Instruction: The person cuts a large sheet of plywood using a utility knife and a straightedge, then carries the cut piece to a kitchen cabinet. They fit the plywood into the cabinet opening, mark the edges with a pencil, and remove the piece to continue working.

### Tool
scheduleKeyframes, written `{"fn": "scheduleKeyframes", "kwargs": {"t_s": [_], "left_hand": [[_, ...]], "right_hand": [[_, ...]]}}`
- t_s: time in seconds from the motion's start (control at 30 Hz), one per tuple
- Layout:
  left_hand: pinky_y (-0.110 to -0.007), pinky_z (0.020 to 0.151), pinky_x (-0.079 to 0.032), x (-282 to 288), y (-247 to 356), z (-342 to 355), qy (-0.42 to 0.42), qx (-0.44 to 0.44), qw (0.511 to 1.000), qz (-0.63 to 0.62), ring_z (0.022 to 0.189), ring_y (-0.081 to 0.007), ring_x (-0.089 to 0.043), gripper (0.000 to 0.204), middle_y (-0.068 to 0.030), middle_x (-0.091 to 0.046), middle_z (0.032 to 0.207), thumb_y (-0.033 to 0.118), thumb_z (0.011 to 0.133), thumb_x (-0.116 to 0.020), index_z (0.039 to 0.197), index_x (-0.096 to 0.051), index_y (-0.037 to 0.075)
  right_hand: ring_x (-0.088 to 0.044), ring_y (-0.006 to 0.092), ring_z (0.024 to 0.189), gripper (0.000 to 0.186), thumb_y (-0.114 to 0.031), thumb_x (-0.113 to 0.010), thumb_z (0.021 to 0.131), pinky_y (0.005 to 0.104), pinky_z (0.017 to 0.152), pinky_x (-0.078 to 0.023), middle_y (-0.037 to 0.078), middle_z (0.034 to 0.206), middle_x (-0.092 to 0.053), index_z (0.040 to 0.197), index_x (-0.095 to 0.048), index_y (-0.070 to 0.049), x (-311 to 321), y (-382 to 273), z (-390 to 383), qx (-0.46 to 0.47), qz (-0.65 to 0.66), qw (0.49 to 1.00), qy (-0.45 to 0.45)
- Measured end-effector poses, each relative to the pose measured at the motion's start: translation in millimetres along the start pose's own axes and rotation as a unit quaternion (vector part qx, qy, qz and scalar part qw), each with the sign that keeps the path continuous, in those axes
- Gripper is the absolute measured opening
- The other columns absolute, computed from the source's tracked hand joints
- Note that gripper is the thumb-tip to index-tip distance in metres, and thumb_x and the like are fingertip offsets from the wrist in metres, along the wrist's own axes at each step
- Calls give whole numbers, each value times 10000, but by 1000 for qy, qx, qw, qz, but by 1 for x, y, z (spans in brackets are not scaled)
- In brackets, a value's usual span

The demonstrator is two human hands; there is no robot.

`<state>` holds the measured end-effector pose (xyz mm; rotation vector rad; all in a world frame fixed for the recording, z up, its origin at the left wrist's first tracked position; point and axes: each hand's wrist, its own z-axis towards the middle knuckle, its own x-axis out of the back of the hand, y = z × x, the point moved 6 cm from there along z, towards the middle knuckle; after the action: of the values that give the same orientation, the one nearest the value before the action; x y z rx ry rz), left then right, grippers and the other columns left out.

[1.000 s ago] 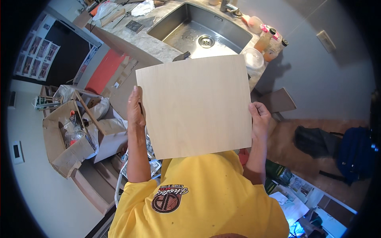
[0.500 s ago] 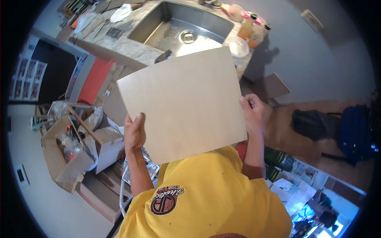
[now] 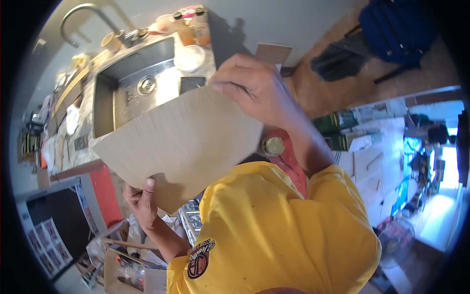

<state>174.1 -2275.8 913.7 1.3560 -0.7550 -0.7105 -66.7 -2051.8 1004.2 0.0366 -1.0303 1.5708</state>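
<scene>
A thin, pale plywood panel (image 3: 181, 137) is held up in front of my yellow shirt, tilted. My left hand (image 3: 143, 203) is closed on its lower left edge, thumb lying on the upper face and fingers mostly hidden behind. At the far right corner my right hand (image 3: 252, 88) grips the panel with thumb and bent fingers. Beyond the panel is a steel sink (image 3: 110, 93), its near side partly covered by the wood.
A curved faucet (image 3: 88, 7), orange-filled bottles (image 3: 186, 35) and a white tub (image 3: 189, 58) stand around the sink. A lidded jar (image 3: 272, 146) is beside my right forearm. A cluttered carton (image 3: 122, 274) lies lower left, a blue backpack (image 3: 396, 32) upper right.
The view has swung to the right. My right hand has gone from the panel's right side to its far corner, and the panel is now more tilted. My left hand keeps its hold.
</scene>
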Motion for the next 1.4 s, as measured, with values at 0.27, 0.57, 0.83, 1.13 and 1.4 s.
{"fn": "scheduleKeyframes", "kwargs": {"t_s": [0.27,0.57,0.83,1.13,1.4], "left_hand": [[-255,704,-446,-62,32,28,-48,-29,995,85,775,-107,-555,305,-27,-639,873,199,852,-731,1024,-626,-30],[-220,662,-454,-146,47,71,0,-36,999,-4,754,-74,-558,203,-20,-658,845,91,860,-715,999,-639,-36],[-225,680,-469,-284,41,129,114,-70,990,-41,756,-73,-576,190,-15,-667,873,91,876,-707,1024,-650,-13],[-244,754,-482,-364,108,147,236,-115,962,-71,825,-98,-611,220,-26,-687,934,165,935,-647,1076,-654,-4],[-216,597,-419,-407,102,140,118,-118,978,123,675,-49,-518,139,20,-631,749,115,881,-712,948,-695,-5]], "right_hand": [[-622,134,864,189,29,-673,829,271,760,-490,75,977,-662,1016,-669,-1,69,50,-37,-152,-2,966,211],[-486,71,698,174,-146,-566,961,257,622,-423,9,733,-530,975,-641,10,81,180,-191,-407,84,901,120],[-503,53,659,57,-57,-628,908,214,602,-429,-50,756,-583,920,-678,-32,156,394,-119,-387,304,850,188],[-516,79,719,149,-137,-668,913,259,671,-448,-21,753,-547,847,-600,-23,243,431,-22,-344,310,885,54],[-616,310,964,224,-42,-644,877,366,866,-492,148,1025,-634,1100,-639,-15,269,279,120,113,156,977,-91]]}}
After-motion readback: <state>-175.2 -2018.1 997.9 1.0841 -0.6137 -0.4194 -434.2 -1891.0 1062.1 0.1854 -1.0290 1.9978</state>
